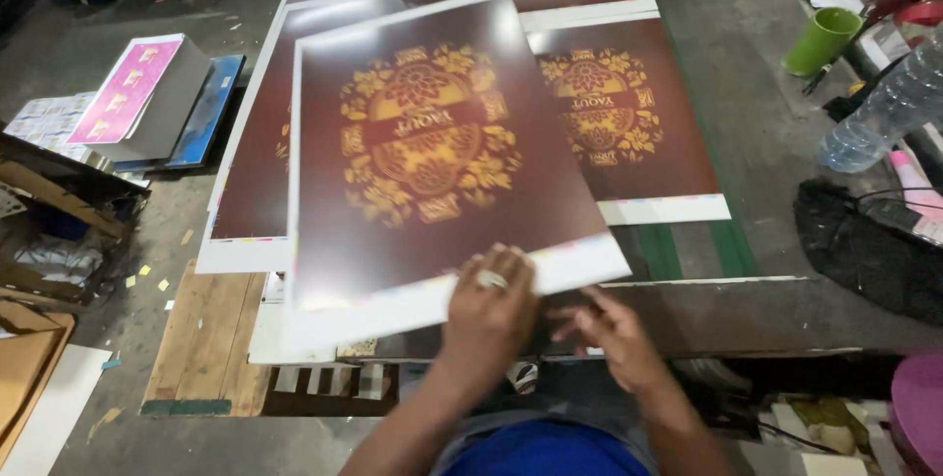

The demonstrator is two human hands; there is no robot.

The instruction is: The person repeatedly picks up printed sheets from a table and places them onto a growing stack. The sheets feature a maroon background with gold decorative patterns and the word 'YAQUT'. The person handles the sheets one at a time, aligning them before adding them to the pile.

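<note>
Grey concrete floor (747, 54) fills the background, with more maroon printed sheets (629, 122) spread across the upper middle of the frame, the farthest ones cut off by the top edge. At centre, the top sheet (432, 162), maroon with a gold floral emblem, is blurred, and its print is hard to make out. The left hand (488, 314), a ring on one finger, lies over the sheet's lower white edge, pinching it, thumb hidden underneath. The right hand (614, 334), blurred, hovers fingers spread and empty, just right of that edge, below the sheet's lower right corner. A green cup (820, 41) and a clear bottle (884, 108) sit at upper right.
</note>
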